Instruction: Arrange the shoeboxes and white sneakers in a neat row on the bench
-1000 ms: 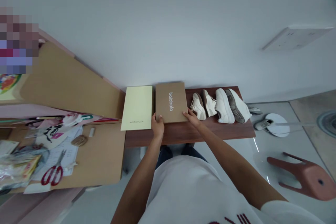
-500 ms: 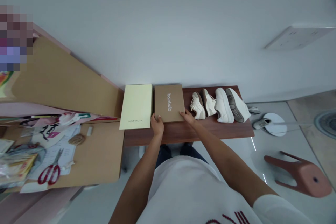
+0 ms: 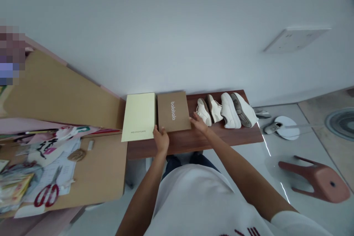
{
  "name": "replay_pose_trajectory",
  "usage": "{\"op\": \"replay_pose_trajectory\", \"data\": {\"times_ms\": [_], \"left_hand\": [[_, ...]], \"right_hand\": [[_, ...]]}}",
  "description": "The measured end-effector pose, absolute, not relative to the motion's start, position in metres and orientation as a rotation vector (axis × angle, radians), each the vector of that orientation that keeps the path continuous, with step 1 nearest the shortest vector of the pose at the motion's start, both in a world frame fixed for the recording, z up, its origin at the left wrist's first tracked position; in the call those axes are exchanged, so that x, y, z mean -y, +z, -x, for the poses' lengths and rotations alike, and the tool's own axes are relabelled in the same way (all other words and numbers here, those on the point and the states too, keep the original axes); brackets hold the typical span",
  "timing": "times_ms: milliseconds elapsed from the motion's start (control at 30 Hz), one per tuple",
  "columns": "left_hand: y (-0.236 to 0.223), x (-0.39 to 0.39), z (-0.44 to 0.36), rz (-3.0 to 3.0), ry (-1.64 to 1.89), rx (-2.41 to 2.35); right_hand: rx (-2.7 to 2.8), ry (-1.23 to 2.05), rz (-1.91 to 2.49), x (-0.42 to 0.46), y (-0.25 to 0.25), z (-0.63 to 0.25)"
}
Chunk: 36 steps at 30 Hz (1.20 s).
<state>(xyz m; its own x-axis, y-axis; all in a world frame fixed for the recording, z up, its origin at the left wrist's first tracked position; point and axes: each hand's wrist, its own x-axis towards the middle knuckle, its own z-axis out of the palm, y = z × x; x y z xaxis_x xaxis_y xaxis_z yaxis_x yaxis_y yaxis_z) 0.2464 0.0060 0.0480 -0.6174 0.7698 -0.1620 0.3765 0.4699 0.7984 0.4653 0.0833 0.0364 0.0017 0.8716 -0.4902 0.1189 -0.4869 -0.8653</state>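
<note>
A brown shoe box (image 3: 173, 111) with white lettering lies flat on a dark wooden bench (image 3: 193, 140), tight against a pale yellow box (image 3: 139, 117) on its left. My left hand (image 3: 161, 138) grips the brown box at its near left corner. My right hand (image 3: 198, 122) rests with its fingers against the box's near right corner. Right of the box stand a pair of cream sneakers (image 3: 208, 108) and a pair of white sneakers (image 3: 237, 109), one of these turned sole-up.
A cluttered desk (image 3: 102, 169) with red scissors (image 3: 45, 194), papers and twine sits at the left. A salmon plastic stool (image 3: 318, 179) lies tipped on the glossy floor at the right. A white round object (image 3: 284, 127) and a wall panel (image 3: 295, 39) lie beyond the bench.
The brown box has slid left and back until it sits flush against the yellow box. Both hands stayed at its near corners.
</note>
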Motion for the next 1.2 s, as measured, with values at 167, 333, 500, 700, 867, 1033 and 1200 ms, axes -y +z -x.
{"op": "replay_pose_trajectory", "data": {"times_ms": [167, 333, 500, 700, 867, 1033, 1200], "left_hand": [[0.074, -0.004, -0.284, -1.225, 1.105, -2.097], [0.079, -0.018, -0.36, -1.309, 1.02, -1.81], [0.051, -0.034, -0.417, -1.274, 0.846, -1.65], [0.017, -0.056, -0.447, -1.165, 0.581, -1.781], [0.006, -0.065, -0.456, -1.161, 0.535, -1.773], [0.006, -0.07, -0.453, -1.197, 0.531, -1.745], [0.015, -0.071, -0.442, -1.258, 0.519, -1.752]], "right_hand": [[0.918, 1.485, 1.64, -0.084, 0.053, -0.526], [0.884, 1.359, 1.75, -0.083, 0.057, -0.586], [0.959, 1.285, 1.876, -0.079, 0.049, -0.625], [1.237, 1.175, 2.07, -0.09, 0.039, -0.641], [1.44, 1.255, 2.049, -0.104, 0.035, -0.64], [1.781, 1.248, 2.148, -0.116, 0.037, -0.638], [2.0, 1.271, 2.133, -0.12, 0.046, -0.642]]}}
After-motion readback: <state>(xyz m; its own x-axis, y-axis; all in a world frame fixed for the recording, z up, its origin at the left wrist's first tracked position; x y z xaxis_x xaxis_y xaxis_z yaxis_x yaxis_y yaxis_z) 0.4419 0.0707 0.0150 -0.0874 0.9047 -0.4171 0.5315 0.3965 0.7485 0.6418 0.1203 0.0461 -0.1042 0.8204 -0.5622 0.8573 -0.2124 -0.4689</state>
